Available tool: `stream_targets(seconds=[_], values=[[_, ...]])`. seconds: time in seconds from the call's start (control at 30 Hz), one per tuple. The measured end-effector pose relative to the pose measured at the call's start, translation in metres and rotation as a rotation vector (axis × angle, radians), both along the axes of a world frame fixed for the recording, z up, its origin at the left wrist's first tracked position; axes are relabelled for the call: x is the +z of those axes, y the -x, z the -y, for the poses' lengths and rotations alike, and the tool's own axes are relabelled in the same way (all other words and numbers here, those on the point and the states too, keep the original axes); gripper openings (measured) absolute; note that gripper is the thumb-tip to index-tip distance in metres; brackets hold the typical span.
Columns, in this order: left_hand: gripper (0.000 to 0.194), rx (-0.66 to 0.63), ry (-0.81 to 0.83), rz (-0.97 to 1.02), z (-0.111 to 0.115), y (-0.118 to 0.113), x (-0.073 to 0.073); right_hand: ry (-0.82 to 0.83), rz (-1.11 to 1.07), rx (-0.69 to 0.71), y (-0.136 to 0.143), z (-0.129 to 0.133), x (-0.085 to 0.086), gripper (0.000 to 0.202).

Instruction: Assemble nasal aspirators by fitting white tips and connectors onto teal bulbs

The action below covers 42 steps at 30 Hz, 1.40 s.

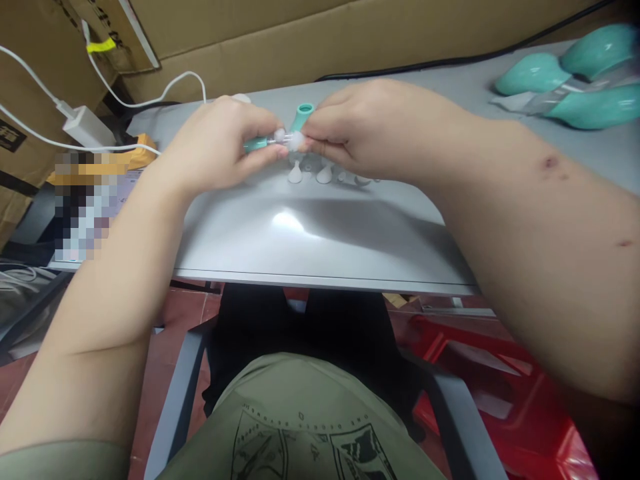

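- From where I'm standing, the head view has both hands meeting over the table (240,240), fingertips almost touching.
- Left hand (220,137): thumb and finger pinched nearly closed around a slim teal rod (256,144), its clear end pointing at the other grip.
- Right hand (367,127): fingertips drawn tight on a white knob (296,140), though they hide just how much they have. The teal tube (304,115) rises right behind that pinch, mouth up.
- So the work sits squarely between the two grips, white teardrop pieces (295,173) just on the near side of it.
- Here's the danger, I'd say: smooth parts, small pinches. Push off-line and the rod could skid past the knob or bend at its clear end.
- An overly hard squeeze might shoot the knob loose; a dipping wrist might scatter those teardrops.
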<state>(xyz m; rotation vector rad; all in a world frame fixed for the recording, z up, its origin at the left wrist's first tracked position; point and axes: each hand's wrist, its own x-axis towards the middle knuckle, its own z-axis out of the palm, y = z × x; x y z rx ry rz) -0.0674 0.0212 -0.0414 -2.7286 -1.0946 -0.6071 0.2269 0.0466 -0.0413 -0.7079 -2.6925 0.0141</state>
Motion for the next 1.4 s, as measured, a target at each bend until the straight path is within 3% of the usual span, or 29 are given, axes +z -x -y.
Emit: stream_targets(seconds=[0.2, 0.4, 0.73, 0.9, 1.1, 1.27, 1.4], values=[[0.057, 0.091, -0.056, -0.064, -0.003, 0.005, -0.002, 0.062, -0.026, 0.027, 0.000, 0.005, 0.003, 0.042], [0.035, 0.017, -0.210, -0.084, 0.004, -0.001, 0.001, 0.152, -0.079, 0.037, -0.002, 0.004, 0.002, 0.045], [0.056, -0.003, -0.356, -0.141, -0.006, -0.002, 0.000, 0.273, -0.174, 0.003, 0.000, 0.008, 0.001, 0.042], [0.045, -0.054, -0.293, -0.075, -0.007, -0.002, -0.001, 0.245, -0.162, 0.013, -0.001, 0.004, -0.002, 0.042], [0.057, -0.089, -0.230, 0.029, -0.009, -0.006, -0.008, 0.200, -0.128, -0.053, 0.002, 0.011, 0.006, 0.055], [0.054, -0.082, -0.142, 0.314, -0.010, -0.016, -0.010, 0.160, -0.442, -0.208, 0.011, 0.017, 0.013, 0.044], [0.055, -0.139, 0.076, 0.260, -0.017, -0.002, -0.009, 0.086, -0.589, -0.242, 0.010, 0.012, 0.009, 0.034]])
